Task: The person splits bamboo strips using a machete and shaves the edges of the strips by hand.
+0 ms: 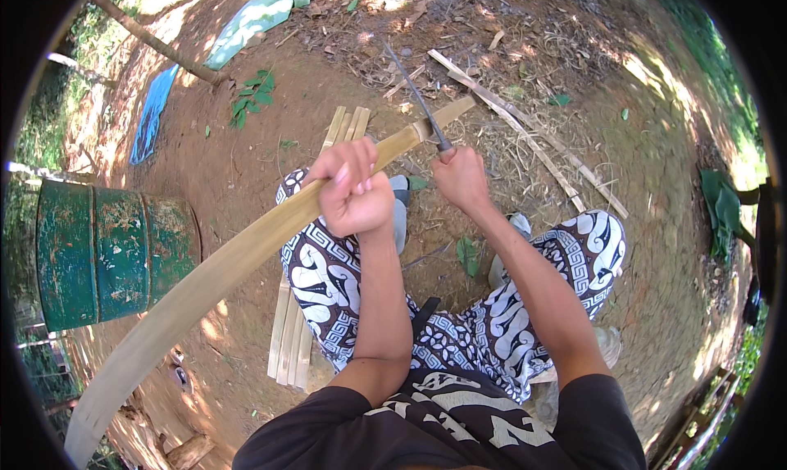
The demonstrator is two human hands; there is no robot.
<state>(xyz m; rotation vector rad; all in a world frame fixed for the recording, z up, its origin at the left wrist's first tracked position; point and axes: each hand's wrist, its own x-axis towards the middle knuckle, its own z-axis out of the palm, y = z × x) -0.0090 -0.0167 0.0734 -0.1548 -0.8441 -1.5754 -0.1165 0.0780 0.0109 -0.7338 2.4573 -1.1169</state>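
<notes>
Bamboo strip slants above your left knee, left hand wrapped round it, guessing for steadiness; your right hand's gripping the knife, blade crossing near the far end.

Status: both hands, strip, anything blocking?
Left hand closed around long strip. Right hand gripping knife; blade across strip near far end. No visible obstruction at blade.

Long pale bamboo strip slanting up to the right, slim dark-bladed knife crossing near its far end
</notes>
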